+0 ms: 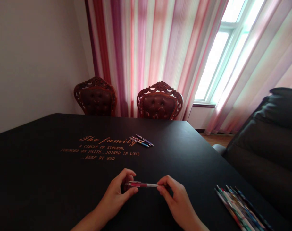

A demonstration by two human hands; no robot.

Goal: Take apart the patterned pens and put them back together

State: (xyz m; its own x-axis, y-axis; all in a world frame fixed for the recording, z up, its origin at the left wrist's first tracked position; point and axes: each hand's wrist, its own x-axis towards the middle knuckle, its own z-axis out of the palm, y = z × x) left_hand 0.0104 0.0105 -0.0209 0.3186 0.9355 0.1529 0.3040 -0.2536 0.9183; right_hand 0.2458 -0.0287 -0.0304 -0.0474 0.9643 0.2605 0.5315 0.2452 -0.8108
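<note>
Head view: at lower centre, the pen [141, 184] lies nearly level between both hands above the table [184, 150]. The right hand [176, 191] pinches its tip end between thumb and fingertips; the left hand [117, 190] curves loosely round the clip end, and whether it grips I cannot tell. The step looks like two-handed handling of one pen, apart from the centre pile [141, 141] and lower-right pile [237, 205]. The next move seems to call for keeping that right pinch steady.
</note>
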